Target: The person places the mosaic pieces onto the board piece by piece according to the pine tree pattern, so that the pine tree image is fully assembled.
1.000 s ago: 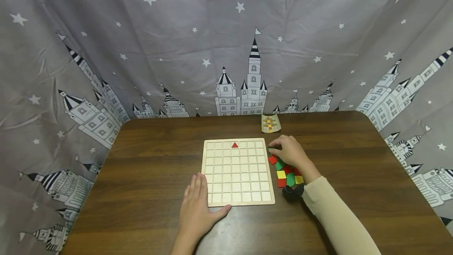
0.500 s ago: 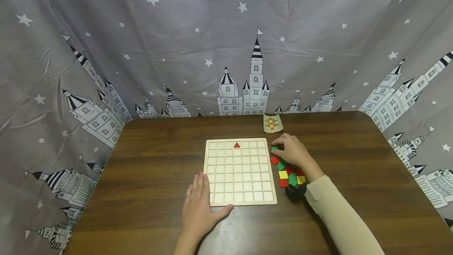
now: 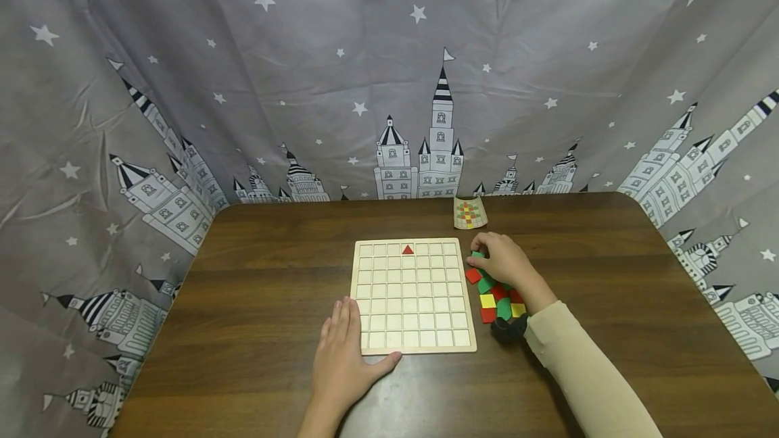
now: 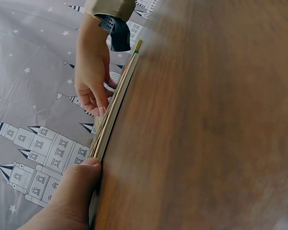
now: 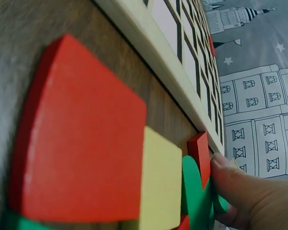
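Observation:
A pale wooden grid board (image 3: 398,302) lies on the table, with a red triangle tile (image 3: 408,249) in its far row. My left hand (image 3: 347,363) rests at the board's near left corner, fingers straight along the left edge, thumb touching the near edge. Beyond the board's right edge, my right hand (image 3: 504,262) pinches a green tile (image 3: 478,255), partly hidden by the fingers. Beneath that hand is a pile of tiles, including a red square tile (image 5: 86,139), a yellow square tile (image 5: 161,179) and several green ones.
A small curled pattern card (image 3: 469,213) with a coloured design stands behind the board, near the far table edge. A grey castle-print curtain (image 3: 304,53) hangs behind the brown wooden table (image 3: 262,276). A black band (image 3: 508,330) sits around the right wrist.
The right hand's fingers have shifted slightly right, and the green tile has moved a little away from the board. The left hand stays at the board's corner. The head view has shifted slightly.

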Motion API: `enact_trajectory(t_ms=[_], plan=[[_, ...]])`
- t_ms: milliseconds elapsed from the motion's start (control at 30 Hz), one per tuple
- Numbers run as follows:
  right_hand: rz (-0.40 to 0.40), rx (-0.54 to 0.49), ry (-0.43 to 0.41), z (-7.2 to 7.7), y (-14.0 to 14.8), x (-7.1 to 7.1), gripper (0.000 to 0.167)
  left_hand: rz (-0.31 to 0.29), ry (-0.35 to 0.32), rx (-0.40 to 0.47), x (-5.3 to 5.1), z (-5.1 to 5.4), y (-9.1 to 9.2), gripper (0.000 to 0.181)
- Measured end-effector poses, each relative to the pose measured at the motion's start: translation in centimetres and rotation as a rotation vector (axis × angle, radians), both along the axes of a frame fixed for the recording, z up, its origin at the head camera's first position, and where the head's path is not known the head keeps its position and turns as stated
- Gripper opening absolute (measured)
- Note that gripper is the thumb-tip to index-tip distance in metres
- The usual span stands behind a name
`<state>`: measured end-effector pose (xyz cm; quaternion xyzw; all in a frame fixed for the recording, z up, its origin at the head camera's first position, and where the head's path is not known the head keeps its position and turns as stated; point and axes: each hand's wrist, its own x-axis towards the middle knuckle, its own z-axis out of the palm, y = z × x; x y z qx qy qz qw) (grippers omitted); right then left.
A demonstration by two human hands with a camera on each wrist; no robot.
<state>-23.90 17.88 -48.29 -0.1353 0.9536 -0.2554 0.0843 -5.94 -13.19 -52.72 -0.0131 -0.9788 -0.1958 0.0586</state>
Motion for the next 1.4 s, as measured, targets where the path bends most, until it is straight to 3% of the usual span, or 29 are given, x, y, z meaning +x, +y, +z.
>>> enact_trajectory(t_ms=[300, 533, 767, 1133, 1400], plan=[[-0.019, 0.021, 0.046, -0.3, 0.0, -0.1, 0.015, 0.003, 0.000, 0.005, 0.0, 0.0, 0.0, 0.127], [-0.048, -0.105, 0.032, -0.4, 0.0, -0.1, 0.017, 0.001, 0.001, -0.006, 0.0, 0.0, 0.0, 0.127], [-0.068, -0.193, 0.073, -0.2, -0.2, -0.2, 0.021, 0.001, -0.005, -0.007, 0.0, 0.1, 0.0, 0.126], [-0.036, -0.316, -0.034, 0.6, -1.8, 0.0, 0.029, -0.001, 0.007, -0.005, 0.1, 0.1, 0.0, 0.125], [0.009, -0.364, -0.025, 0.7, -3.9, 0.0, 0.031, -0.002, 0.006, -0.017, 0.0, 0.3, 0.0, 0.125]])
